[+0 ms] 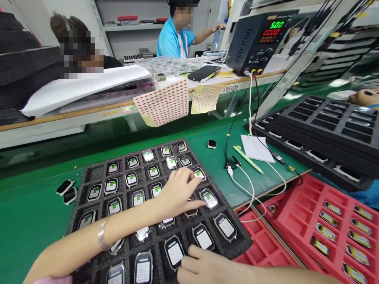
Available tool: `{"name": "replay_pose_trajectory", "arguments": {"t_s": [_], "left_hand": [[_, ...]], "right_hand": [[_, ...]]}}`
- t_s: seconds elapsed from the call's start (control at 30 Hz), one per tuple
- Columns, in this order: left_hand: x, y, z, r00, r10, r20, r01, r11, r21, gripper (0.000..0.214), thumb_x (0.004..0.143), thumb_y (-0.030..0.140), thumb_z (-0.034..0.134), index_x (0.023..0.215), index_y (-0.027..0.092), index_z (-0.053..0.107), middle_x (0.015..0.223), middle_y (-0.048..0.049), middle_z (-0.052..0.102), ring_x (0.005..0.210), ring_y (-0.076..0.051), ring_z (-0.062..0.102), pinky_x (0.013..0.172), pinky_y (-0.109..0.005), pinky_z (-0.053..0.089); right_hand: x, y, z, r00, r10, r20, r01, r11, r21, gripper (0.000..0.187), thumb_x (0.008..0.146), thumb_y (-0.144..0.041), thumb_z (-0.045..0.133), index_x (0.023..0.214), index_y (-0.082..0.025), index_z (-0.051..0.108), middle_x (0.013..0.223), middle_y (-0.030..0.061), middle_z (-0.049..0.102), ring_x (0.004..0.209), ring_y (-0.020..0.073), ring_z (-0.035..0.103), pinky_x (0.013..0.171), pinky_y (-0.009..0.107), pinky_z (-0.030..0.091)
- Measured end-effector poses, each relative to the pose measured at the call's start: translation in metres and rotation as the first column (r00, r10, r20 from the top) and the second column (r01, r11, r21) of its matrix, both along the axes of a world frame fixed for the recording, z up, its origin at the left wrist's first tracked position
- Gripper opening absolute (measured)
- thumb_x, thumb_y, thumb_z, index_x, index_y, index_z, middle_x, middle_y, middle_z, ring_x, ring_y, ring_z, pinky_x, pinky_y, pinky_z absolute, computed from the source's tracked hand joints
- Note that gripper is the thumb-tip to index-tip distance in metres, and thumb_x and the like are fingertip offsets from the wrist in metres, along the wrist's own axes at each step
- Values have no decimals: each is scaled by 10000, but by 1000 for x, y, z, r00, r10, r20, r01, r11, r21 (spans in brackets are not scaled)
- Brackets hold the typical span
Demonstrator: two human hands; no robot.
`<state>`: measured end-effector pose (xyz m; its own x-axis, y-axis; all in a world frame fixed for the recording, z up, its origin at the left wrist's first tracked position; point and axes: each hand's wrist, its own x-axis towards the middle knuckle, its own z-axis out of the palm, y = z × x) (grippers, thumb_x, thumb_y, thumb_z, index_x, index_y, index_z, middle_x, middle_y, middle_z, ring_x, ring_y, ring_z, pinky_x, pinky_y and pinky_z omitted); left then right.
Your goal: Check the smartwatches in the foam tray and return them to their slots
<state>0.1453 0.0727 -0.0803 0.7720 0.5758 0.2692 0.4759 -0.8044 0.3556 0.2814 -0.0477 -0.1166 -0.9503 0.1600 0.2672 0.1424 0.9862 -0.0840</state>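
A dark grey foam tray [248,240] holds rows of smartwatch bodies without straps, many with lit screens showing white and green. My left hand [177,189] reaches across the tray from the lower left, a metal bracelet [102,234] on its wrist. Its fingertips are at a lit smartwatch [200,173], and the outstretched thumb lies beside another smartwatch [209,197]. Thumb and fingers are apart, with nothing held between them. At the front edge, my right hand [204,268] has bent, slightly parted fingers beside a smartwatch [174,252] showing a white list. Its thumb is hidden.
Loose smartwatches [70,195] lie left of the tray. A green pen [248,159], paper pad [260,148] and white cables [251,189] are to its right. Red foam trays [308,197] and stacked black trays [325,130] stand farther right. A power supply [257,43] sits on the shelf. Other people are beyond.
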Motion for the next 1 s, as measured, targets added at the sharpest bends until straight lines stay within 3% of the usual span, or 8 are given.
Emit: {"name": "replay_pose_trajectory", "arguments": {"t_s": [0.1, 0.27, 0.37, 0.47, 0.6, 0.7, 0.9, 1.0], "left_hand": [[-40, 1, 11, 992, 119, -40, -119, 993, -8, 291, 839, 297, 578, 1093, 163, 523, 1061, -116, 503, 996, -284, 466, 831, -432, 411], [-81, -4, 13, 943, 220, -249, -227, 974, 0, 170, 814, 231, 567, 963, 154, 543, 1002, -100, 510, 953, -283, 464, 806, -426, 418], [-90, -6, 6, 912, 271, -309, -277, 961, 26, 223, 814, 233, 565, 1013, 134, 546, 1042, -124, 508, 990, -302, 454, 826, -438, 414], [-93, -3, -1, 903, 302, -307, -307, 951, 31, 246, 810, 256, 581, 1015, 123, 552, 1054, -139, 513, 1002, -316, 452, 827, -448, 411], [-91, 8, -7, 909, 299, -290, -313, 950, -1, 314, 711, 261, 705, 957, 119, 570, 1036, -149, 526, 1002, -345, 448, 836, -483, 399], [-88, 15, -10, 921, 302, -245, -325, 944, -58, 349, 648, 260, 772, 896, 115, 573, 1001, -150, 530, 989, -362, 453, 839, -513, 392], [-97, 16, -12, 948, 319, 6, -306, 916, -259, 354, 641, 286, 779, 886, 166, 554, 986, -94, 537, 963, -320, 490, 852, -506, 411], [-109, 15, -5, 913, 357, 199, -257, 879, -401, 352, 706, 334, 730, 957, 191, 528, 1007, -73, 551, 977, -273, 524, 867, -454, 442]], "right_hand": [[-4, 9, 1, 999, -32, -27, 33, 999, 35, 71, 833, -204, 586, 778, -163, 567, 717, 16, 479, 602, 164, 374, 521, 307, 210], [-23, 36, 3, 994, -109, 9, 108, 991, 72, 145, 869, -120, 501, 740, -147, 561, 708, 35, 466, 618, 171, 375, 556, 313, 211], [-29, 58, 17, 994, -65, 86, 65, 998, 8, 149, 852, -105, 531, 711, -145, 555, 740, 41, 489, 668, 174, 401, 592, 314, 253], [-22, 81, 39, 997, -30, 72, 41, 987, -155, 81, 872, -138, 543, 821, -152, 604, 838, 48, 538, 763, 180, 444, 660, 313, 309], [-4, 116, 59, 953, -291, 86, 302, 936, -182, 181, 946, -136, 459, 1037, -148, 615, 955, 82, 575, 887, 212, 485, 791, 341, 370], [4, 138, 59, 864, -439, 247, 470, 879, -83, 219, 883, -165, 604, 1097, -119, 606, 1022, 107, 569, 952, 247, 513, 832, 357, 411], [-5, 148, 55, 797, -510, 323, 531, 847, 27, 312, 726, -215, 791, 969, -76, 653, 964, 141, 568, 918, 336, 539, 795, 448, 430], [-7, 150, 57, 787, -523, 327, 548, 836, 17, 335, 709, -254, 808, 951, -81, 653, 977, 142, 552, 903, 326, 544, 784, 437, 439]]}}
